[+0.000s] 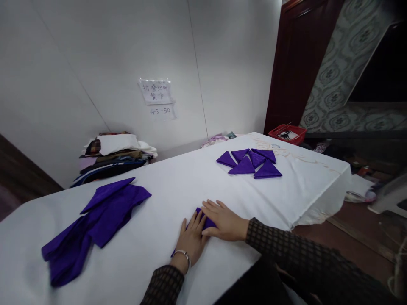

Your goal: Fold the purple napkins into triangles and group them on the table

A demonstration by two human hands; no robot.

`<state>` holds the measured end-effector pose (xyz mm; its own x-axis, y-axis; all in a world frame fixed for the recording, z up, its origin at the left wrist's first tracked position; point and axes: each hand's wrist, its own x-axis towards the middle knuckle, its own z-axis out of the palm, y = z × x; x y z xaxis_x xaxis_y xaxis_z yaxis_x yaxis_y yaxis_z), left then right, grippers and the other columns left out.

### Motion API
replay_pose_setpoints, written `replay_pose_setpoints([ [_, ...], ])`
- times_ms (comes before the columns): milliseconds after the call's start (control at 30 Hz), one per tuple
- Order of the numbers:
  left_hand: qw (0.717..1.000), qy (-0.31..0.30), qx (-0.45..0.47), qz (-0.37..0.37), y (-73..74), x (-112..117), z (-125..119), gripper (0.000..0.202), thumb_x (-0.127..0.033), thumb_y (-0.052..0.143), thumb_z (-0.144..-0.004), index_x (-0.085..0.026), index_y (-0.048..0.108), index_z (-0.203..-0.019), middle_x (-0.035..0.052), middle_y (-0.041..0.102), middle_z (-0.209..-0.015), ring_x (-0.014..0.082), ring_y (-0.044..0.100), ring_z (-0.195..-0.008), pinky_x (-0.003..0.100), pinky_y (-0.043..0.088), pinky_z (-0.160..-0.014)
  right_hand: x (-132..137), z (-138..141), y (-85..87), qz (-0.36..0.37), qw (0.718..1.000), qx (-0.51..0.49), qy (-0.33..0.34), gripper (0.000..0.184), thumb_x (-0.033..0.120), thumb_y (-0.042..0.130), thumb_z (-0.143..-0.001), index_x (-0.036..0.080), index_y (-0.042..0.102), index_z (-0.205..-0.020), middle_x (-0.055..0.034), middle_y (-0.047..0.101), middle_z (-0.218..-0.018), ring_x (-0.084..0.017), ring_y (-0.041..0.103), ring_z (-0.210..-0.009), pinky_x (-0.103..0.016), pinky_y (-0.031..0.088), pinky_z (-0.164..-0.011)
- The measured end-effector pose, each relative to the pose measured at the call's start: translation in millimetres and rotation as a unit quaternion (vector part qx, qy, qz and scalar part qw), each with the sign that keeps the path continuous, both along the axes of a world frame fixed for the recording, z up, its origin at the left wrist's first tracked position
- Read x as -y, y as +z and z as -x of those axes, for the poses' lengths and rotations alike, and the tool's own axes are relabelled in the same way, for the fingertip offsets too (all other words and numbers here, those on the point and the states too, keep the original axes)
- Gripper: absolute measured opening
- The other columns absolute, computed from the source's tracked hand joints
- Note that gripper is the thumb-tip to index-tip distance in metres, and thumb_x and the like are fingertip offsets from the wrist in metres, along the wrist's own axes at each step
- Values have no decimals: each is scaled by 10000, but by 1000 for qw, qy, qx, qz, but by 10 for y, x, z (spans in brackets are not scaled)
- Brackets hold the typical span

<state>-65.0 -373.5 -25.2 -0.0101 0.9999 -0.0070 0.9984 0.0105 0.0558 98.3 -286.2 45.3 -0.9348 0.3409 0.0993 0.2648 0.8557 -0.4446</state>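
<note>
A small folded purple napkin [208, 223] lies on the white-covered table, mostly hidden under my hands. My left hand [191, 240], with a bracelet at its wrist, rests flat on the napkin with its fingers stretched forward. From the right, my right hand [225, 221] lies across the napkin, fingers out flat and touching the left fingers. Farther back to the right are several purple napkins folded into triangles [243, 166], close together. At the left, loose unfolded purple napkins [106, 218] lie in a rumpled heap.
A white tablecloth [171, 182] covers the table. Stacked clothes [117, 154] stand behind its left back edge, against a wall with a handwritten paper sign [157, 93]. A red basket [295, 134] holding black-handled scissors is at the far right corner. Assorted items sit beyond the right edge.
</note>
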Motion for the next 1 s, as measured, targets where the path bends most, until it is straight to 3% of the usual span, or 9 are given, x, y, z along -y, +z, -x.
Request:
replay_pose_setpoints([
  [133,1000,-3,-16,24,25,-2,-19,565,-273,386,-864,-247,321,-1425,71,317,-1483,280,221,-1385,549,159,-1102,70,378,-146,27,999,-23,24,848,667,339,-853,65,249,-1442,-192,205,-1509,-280,121,-1403,-463,85,-1129],
  [300,999,9,-20,43,75,1,-55,601,-264,369,-849,-207,281,-1441,70,303,-1488,275,218,-1386,529,133,-1117,20,426,-372,52,998,1,39,772,624,333,-882,114,239,-1454,-159,200,-1518,-258,129,-1404,-449,76,-1130],
  [467,998,10,-26,60,55,2,-58,608,-255,361,-843,-229,268,-1444,56,292,-1494,279,211,-1387,545,130,-1108,3,374,-369,49,998,5,41,762,614,327,-889,127,212,-1463,-145,184,-1526,-246,116,-1406,-438,71,-1131],
  [800,1000,4,-2,7,-54,56,0,601,-313,402,-856,-274,273,-1441,33,337,-1477,285,222,-1382,542,129,-1109,6,371,-369,49,998,8,47,735,609,326,-891,159,221,-1464,-113,205,-1525,-244,114,-1407,-440,84,-1133],
  [1000,1000,17,8,-4,-30,168,-64,612,-354,435,-862,-259,267,-1443,47,308,-1493,272,187,-1396,525,128,-1115,-2,375,-439,45,996,23,72,728,585,329,-899,151,200,-1469,-96,175,-1534,-243,98,-1410,-454,85,-1134],
])
